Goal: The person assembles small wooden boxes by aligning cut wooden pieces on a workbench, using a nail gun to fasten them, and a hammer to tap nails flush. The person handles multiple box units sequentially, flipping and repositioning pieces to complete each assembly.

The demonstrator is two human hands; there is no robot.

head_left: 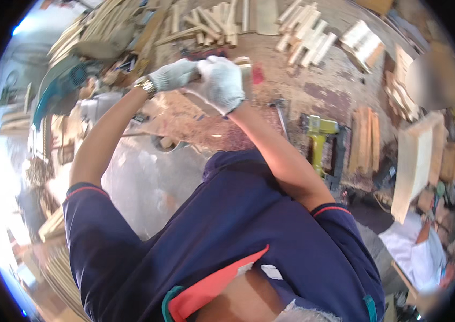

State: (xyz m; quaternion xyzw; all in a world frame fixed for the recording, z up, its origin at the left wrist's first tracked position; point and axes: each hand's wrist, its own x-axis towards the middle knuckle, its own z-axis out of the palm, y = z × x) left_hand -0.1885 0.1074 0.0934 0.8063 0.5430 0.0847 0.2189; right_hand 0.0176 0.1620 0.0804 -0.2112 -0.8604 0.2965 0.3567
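Note:
Both my hands are in white knit work gloves and meet over the workbench (313, 80). My left hand (175, 75), with a metal-band watch on its wrist, is closed, its fingertips tucked against the right hand. What those fingers grip is hidden. My right hand (220, 83) is curled over a flat wooden piece (199, 102), whose pale edges show below the palm and to the right of the knuckles. Right of my right forearm lies a yellow-green and black nail gun (318, 137). A hammer-like metal tool (279, 107) rests between it and my hands.
Loose wooden strips (211, 24) and stacked slats (305, 37) lie along the far side. More wood strips (364, 139) and a pale board (417, 161) are at the right. A teal machine guard (58, 88) stands at the left. Another person in white (417, 249) is at lower right.

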